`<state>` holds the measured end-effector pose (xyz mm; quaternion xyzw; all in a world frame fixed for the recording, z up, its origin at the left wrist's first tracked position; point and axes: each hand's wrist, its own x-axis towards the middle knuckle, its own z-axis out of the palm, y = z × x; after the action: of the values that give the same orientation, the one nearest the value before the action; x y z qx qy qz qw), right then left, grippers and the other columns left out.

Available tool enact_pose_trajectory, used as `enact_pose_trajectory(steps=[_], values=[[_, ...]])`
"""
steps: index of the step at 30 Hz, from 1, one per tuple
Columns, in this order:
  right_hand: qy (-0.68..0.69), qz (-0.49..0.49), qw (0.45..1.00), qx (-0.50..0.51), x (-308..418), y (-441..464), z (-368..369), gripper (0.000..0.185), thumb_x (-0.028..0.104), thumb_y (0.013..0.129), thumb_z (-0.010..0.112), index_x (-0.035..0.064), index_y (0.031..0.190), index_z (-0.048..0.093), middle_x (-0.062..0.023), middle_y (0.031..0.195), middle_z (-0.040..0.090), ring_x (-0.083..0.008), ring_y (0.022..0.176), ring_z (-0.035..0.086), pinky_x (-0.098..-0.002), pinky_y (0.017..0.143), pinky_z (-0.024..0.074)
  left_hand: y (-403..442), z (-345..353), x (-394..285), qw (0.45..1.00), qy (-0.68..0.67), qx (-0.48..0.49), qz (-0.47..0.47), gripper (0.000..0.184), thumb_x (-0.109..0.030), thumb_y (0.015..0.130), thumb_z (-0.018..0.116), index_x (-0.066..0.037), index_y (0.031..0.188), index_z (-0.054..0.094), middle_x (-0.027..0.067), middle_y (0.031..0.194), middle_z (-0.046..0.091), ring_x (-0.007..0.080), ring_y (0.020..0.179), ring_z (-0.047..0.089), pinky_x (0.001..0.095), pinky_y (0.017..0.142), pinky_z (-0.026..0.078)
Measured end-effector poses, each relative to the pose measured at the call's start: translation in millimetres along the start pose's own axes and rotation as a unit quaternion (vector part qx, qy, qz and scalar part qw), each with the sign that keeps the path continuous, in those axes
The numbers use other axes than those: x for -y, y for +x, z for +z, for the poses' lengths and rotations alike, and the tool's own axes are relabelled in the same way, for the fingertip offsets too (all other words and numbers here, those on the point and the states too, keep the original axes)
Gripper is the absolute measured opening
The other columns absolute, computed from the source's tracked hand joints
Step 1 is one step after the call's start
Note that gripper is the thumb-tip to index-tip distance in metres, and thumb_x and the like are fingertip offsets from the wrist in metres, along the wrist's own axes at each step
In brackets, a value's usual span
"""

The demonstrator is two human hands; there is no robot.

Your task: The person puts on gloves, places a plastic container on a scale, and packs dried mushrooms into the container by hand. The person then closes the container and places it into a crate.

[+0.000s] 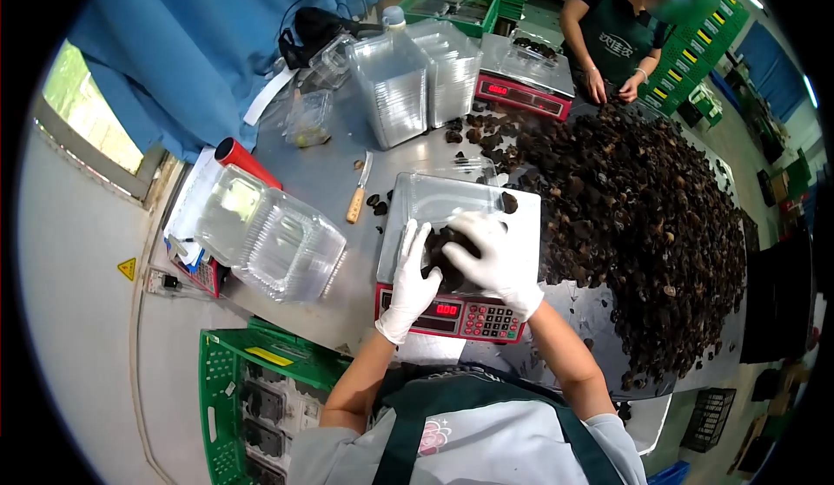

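the silver-topped electronic scale with a red body (528, 233) stands in front of the person, and i use it as the landmark. on its plate lies a clear plastic hinged box (443, 193), its lid part spread toward the far edge of the scale, and the task's thing, a heap of dark brown crumpled mushroom-like pieces (446, 270), is there between the two hands. the left hand in a white glove (411, 281) has its fingers straight and its thumb held apart, at the left side of this heap. the right hand in a white glove (493, 263) is blurred and curves over the heap, so i cannot tell if it grips any pieces. to the right of the scale spreads a large pile of similar dark pieces (643, 233); to its left is a stack of clear plastic boxes (291, 250). in my judgement, the step in hand is to settle the pieces in the box; the next move calls for gentle gathering inward, then lifting both hands away so that the weight can be read freely.
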<state>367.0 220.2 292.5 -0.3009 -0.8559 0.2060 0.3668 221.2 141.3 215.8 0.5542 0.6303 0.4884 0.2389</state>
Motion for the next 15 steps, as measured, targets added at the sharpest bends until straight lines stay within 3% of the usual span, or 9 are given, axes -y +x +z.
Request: enact_pose_trajectory(steps=[2, 4, 8, 10, 15], values=[[0.004, 0.026, 0.996, -0.080, -29.6, 2.8, -2.4, 0.019, 0.016, 0.079, 0.067, 0.0071, 0.096, 0.066, -0.0088, 0.096, 0.067, -0.0230, 0.089, 0.062, -0.0351, 0.080, 0.0486, -1.9, -5.5, -2.5, 1.000, -0.013, -0.010, -0.002, 0.073, 0.009, 0.070, 0.056, -0.004, 0.139, 0.037, 0.0213, 0.146, 0.030, 0.0327, 0.138, 0.027, 0.0375, 0.112, 0.026], [-0.003, 0.141, 0.988, -0.068, -49.4, 7.1, -15.7, 0.021, 0.016, 0.078, 0.067, 0.0077, 0.097, 0.066, -0.0090, 0.096, 0.067, -0.0249, 0.091, 0.062, -0.0347, 0.079, 0.0490, 0.3, -11.3, 0.8, 0.999, -0.024, -0.020, 0.002, 0.073, 0.009, 0.069, 0.055, -0.004, 0.139, 0.038, 0.0207, 0.146, 0.031, 0.0314, 0.137, 0.029, 0.0365, 0.112, 0.026], [-0.165, 0.187, 0.967, 0.042, -117.9, 10.2, -20.1, 0.031, 0.022, 0.078, 0.065, 0.0106, 0.107, 0.065, -0.0109, 0.098, 0.066, -0.0290, 0.093, 0.061, -0.0360, 0.082, 0.0494, 4.8, -26.0, 3.8, 0.994, -0.043, -0.096, -0.023, 0.066, 0.010, 0.068, 0.053, -0.003, 0.133, 0.046, 0.0168, 0.139, 0.043, 0.0288, 0.132, 0.038, 0.0343, 0.109, 0.031], [-0.148, 0.231, 0.954, 0.119, -131.4, 11.7, -19.0, 0.040, 0.026, 0.076, 0.067, 0.0130, 0.114, 0.064, -0.0130, 0.090, 0.067, -0.0282, 0.083, 0.063, -0.0376, 0.077, 0.0508, 6.0, -35.7, 9.5, 0.990, -0.070, -0.114, -0.046, 0.064, 0.010, 0.069, 0.052, -0.003, 0.132, 0.047, 0.0150, 0.138, 0.044, 0.0268, 0.131, 0.040, 0.0326, 0.107, 0.033], [-0.161, 0.220, 0.952, 0.136, -128.7, 10.9, -18.0, 0.031, 0.020, 0.074, 0.070, 0.0121, 0.104, 0.068, -0.0107, 0.079, 0.065, -0.0265, 0.076, 0.064, -0.0365, 0.070, 0.0514, 4.8, -56.3, 15.7, 0.984, -0.081, -0.135, -0.089, 0.053, 0.004, 0.081, 0.055, -0.002, 0.133, 0.046, 0.0114, 0.137, 0.048, 0.0237, 0.122, 0.050, 0.0376, 0.101, 0.039]])
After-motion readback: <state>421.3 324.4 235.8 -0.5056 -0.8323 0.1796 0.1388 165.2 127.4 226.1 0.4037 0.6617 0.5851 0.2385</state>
